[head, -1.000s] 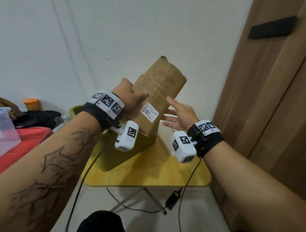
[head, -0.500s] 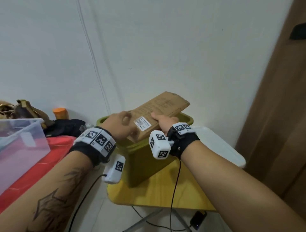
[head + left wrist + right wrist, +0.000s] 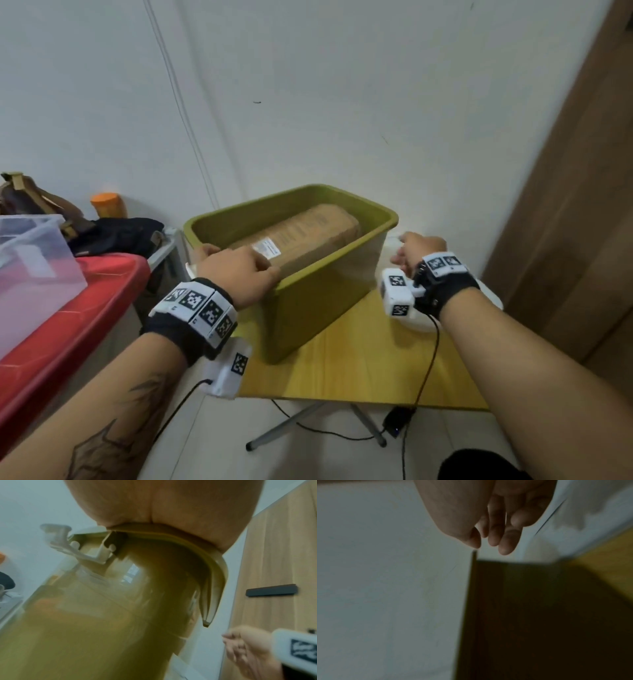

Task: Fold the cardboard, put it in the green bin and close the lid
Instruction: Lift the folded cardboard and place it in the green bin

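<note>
- Table (image 3: 359, 370), yellow, carries the green bin (image 3: 308, 308) near its back-left corner; a red tub (image 3: 68, 308) with a clear box (image 3: 37, 260) on it stands well to the left
- Bin is open-topped, and its near wall looks translucent from the left wrist view
- Lid (image 3: 493, 301), white, lies on the table to the right of the bin, mostly hidden behind the right forearm; it is not yet on
- Cardboard (image 3: 308, 236) lies folded inside the bin, label up, its near end seeming to ride up against the near-left rim
- Left hand (image 3: 236, 274) rests on that near-left rim with fingers draped over the edge onto the cardboard; how tightly they curl I cannot tell
- Right hand (image 3: 418, 250) is beside the bin's right wall, over the lid, fingers loosely bent and holding nothing in the wrist view
- Likely step: fetching the lid
- Risk: if the cardboard's raised end stays above the rim, the lid would sit crooked and fail to seat
- Risk: the bin could skid on the smooth table while the lid is pressed down, if the left hand lets go
- Risk: the wrist cable (image 3: 428, 359) trailing over the table edge could snag the lid as it lifts
</note>
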Action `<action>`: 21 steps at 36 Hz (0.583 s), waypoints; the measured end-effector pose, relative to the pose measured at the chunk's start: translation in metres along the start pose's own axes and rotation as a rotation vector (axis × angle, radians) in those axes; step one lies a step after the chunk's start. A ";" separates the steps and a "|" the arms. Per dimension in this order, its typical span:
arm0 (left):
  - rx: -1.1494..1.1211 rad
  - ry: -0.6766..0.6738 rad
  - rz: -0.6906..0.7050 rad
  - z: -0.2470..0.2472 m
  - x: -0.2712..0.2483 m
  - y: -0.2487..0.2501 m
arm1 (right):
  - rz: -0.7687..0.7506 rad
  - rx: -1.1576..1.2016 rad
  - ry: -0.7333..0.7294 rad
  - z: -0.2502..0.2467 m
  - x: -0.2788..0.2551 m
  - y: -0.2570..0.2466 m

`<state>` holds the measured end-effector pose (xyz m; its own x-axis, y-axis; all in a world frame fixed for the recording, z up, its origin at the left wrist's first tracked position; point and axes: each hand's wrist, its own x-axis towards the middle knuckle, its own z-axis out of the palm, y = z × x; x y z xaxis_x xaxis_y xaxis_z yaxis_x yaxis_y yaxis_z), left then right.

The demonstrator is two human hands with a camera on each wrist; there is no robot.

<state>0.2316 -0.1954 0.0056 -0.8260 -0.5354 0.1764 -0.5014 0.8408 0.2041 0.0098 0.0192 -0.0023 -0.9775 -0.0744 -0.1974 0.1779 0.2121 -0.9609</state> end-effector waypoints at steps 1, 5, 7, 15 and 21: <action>0.007 0.014 0.011 0.001 -0.002 0.004 | 0.040 -0.052 0.045 -0.013 0.012 0.011; 0.014 0.075 0.071 0.010 -0.011 0.022 | -0.117 -0.922 0.007 -0.068 0.023 0.056; 0.036 0.096 0.095 0.013 -0.016 0.034 | -0.110 -1.199 -0.054 -0.087 0.025 0.076; 0.081 0.093 0.111 0.020 -0.027 0.082 | -0.134 -1.340 -0.244 -0.118 0.052 0.113; 0.132 0.077 0.135 0.030 -0.035 0.107 | -0.054 -1.075 -0.136 -0.137 0.060 0.114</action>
<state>0.1996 -0.0846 -0.0073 -0.8682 -0.4175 0.2681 -0.4212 0.9058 0.0464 -0.0443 0.1726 -0.0976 -0.9487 -0.2020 -0.2433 -0.1215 0.9431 -0.3094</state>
